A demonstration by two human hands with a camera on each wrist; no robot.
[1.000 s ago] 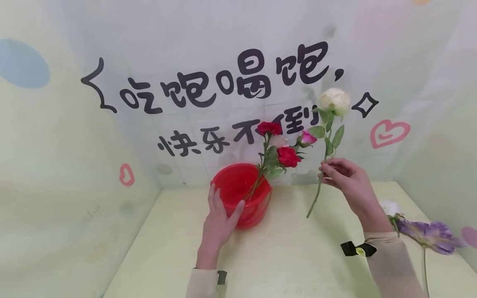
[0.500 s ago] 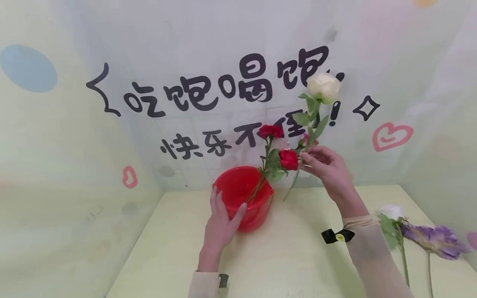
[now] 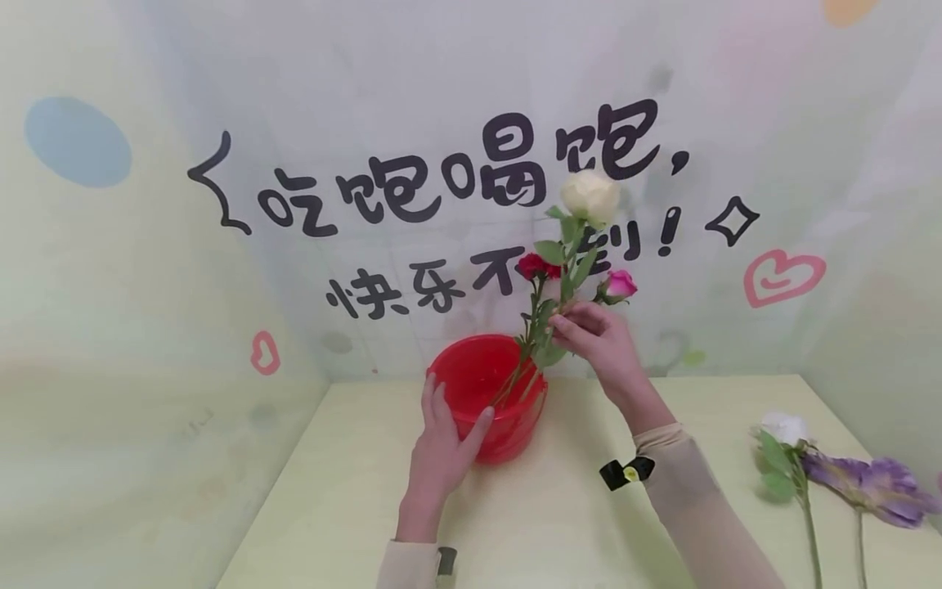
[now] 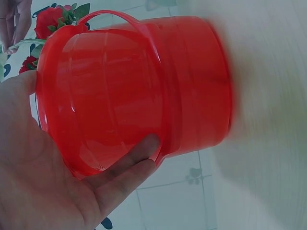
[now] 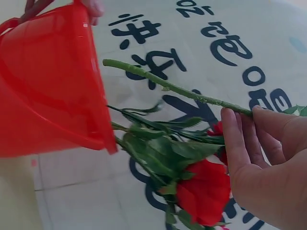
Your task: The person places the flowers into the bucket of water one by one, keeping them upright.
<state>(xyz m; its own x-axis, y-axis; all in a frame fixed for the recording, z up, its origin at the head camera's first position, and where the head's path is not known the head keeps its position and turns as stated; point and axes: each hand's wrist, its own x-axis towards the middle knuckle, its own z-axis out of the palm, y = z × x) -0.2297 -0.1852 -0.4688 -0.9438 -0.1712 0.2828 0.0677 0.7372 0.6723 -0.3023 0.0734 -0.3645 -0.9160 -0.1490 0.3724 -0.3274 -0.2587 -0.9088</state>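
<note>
A red plastic bucket [image 3: 508, 442] stands on the table. My left hand [image 3: 440, 450] holds it at the near left, thumb at the rim and fingers along the side. Between thumb and fingertips, my right hand [image 3: 607, 352] pinches the stem of a cream-white rose [image 3: 591, 198] right of the bucket. In the right wrist view the stem's cut end [image 5: 112, 63] is close to the bucket's mouth; whether it is inside I cannot tell. Leaning out of the bucket are a red carnation-like flower [image 3: 539, 267], a pink rosebud [image 3: 621, 283] and a red rose [image 5: 204, 191], which my right hand hides in the head view.
On the table's right side lie a white flower [image 3: 782, 428] with green leaves and a purple flower [image 3: 883, 487], stems toward me. A printed cloth wall [image 3: 412, 74] with dark lettering rises behind the pale table [image 3: 324, 491].
My right hand has carried the cream-white rose leftward from beside the bucket to over its right rim, across the red flowers. My left hand has kept its hold on the bucket.
</note>
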